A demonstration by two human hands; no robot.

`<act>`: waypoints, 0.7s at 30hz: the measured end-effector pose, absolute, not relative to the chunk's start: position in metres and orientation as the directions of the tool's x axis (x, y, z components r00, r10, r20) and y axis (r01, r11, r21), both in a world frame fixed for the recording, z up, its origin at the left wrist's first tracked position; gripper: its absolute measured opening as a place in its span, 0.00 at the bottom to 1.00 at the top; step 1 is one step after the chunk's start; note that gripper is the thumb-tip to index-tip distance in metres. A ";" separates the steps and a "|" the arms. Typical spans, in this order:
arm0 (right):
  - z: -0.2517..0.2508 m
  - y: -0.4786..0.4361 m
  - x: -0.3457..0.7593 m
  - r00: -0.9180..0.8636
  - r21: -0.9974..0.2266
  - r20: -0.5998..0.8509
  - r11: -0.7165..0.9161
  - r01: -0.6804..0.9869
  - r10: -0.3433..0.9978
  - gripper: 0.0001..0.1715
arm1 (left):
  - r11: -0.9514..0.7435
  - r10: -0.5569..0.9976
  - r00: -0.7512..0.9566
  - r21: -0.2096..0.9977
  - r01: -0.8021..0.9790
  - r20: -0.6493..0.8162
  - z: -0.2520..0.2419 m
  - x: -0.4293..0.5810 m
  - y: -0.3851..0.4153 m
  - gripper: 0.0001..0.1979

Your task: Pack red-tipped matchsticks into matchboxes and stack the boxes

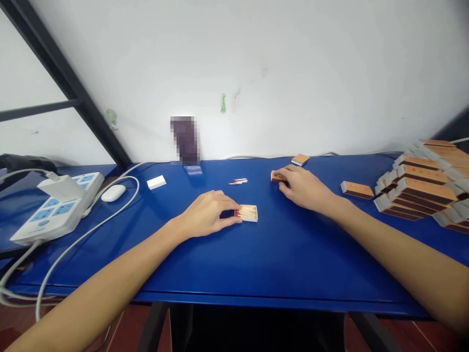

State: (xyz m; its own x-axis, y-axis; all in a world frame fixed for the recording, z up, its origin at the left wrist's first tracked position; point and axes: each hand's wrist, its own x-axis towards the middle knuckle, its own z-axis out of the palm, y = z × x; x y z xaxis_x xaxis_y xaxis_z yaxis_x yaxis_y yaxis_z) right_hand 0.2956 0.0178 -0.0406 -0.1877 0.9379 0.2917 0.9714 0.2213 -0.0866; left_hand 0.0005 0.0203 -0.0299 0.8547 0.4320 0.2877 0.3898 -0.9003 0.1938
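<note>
My left hand (210, 213) grips the left end of an open matchbox tray (250, 219) between thumb and fingers. Red-tipped matches (247, 212) fill the tray, which lies on the blue table (256, 274). Further back, a few loose matches (239, 181) lie on the tabletop. My right hand (302, 183) has its fingers closed over a brown matchbox cover (276, 176), partly hidden beneath them. Behind that hand, close to the wall, rests another matchbox (301, 159). One more matchbox (357, 189) lies to the right of my right hand.
A large stack of matchboxes (421, 190) occupies the right side. On the left are a power strip (66, 210) with cables, a white earbud case (113, 193) and a small white box (156, 182). A blurred dark object (186, 139) leans against the wall.
</note>
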 end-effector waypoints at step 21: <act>-0.029 -0.012 0.256 -0.505 -0.487 0.255 0.561 0.670 0.825 0.24 | -0.880 0.468 0.835 0.063 0.471 0.288 -0.032 -0.003 0.029 0.16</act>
